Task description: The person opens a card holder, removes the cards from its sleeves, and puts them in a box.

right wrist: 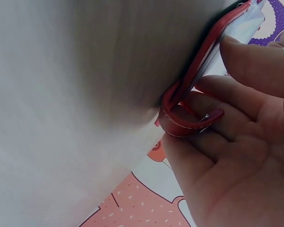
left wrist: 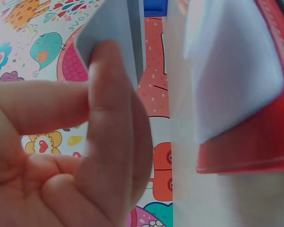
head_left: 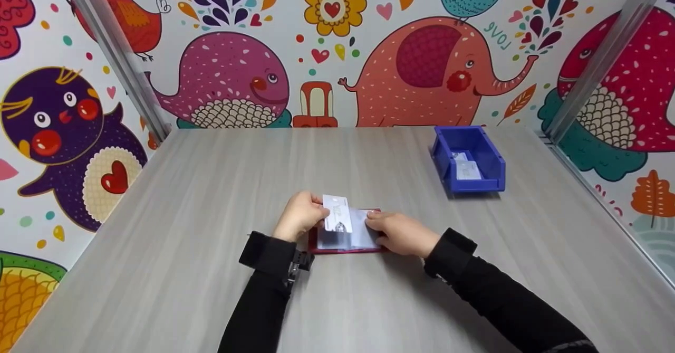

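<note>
A red card holder [head_left: 345, 251] lies open on the table, showing its clear plastic sleeves [head_left: 364, 230]. My left hand [head_left: 301, 215] pinches a white card [head_left: 336, 211] between thumb and fingers. In the head view that card is tilted and overlaps the left part of the sleeves; the left wrist view shows it raised beside the red cover [left wrist: 251, 142]. My right hand [head_left: 405, 231] grips the holder's right edge, thumb on the sleeves. In the right wrist view the curled fingers lie by a stitched red strap [right wrist: 180, 125] with a snap.
A blue bin [head_left: 477, 185] stands at the back right of the table, with a few white cards [head_left: 467, 170] inside. Walls printed with cartoon animals [head_left: 232, 73] and metal posts [head_left: 113, 52] border the wood-grain table [head_left: 211, 179].
</note>
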### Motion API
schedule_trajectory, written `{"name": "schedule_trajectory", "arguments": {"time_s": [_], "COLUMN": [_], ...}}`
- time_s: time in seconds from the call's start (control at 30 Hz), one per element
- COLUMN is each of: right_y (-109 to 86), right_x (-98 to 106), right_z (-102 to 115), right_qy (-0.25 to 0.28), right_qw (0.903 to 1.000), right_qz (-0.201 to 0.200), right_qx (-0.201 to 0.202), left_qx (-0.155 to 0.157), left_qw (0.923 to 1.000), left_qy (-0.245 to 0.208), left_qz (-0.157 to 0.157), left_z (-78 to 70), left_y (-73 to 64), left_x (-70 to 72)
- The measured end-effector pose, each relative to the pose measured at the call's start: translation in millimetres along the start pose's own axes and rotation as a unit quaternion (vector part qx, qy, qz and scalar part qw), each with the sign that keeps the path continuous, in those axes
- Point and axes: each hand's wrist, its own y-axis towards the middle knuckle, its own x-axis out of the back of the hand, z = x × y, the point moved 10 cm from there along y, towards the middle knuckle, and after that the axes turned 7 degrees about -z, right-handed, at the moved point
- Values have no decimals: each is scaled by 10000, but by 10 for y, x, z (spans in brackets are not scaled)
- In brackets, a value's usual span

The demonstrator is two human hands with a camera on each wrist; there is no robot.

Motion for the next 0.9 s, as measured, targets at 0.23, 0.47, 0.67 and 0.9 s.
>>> {"name": "schedule_trajectory", "arguments": {"time_s": [0.23, 0.47, 0.67, 0.9], "right_y": [-1, -9, -16, -24], "right_x": [7, -2, -4, 25], "right_z": [-4, -34, -60, -51], "right_qy": [101, 137, 198, 146], "right_qw": [9999, 9999, 9998, 9998], "right_qz": [-25, 69, 78, -58], "right_qx": [47, -37, -65, 105], "left_qx": [-7, -66, -165, -131], "left_qw": [9988, 9952, 9928, 9857], "left_qy": [-480, -970, -1187, -1665], "left_qz": [79, 106, 31, 206], "left_z": [-87, -197, -281, -345], "left_y": [-19, -52, -72, -95], "left_x": [-7, 7, 33, 5]}}
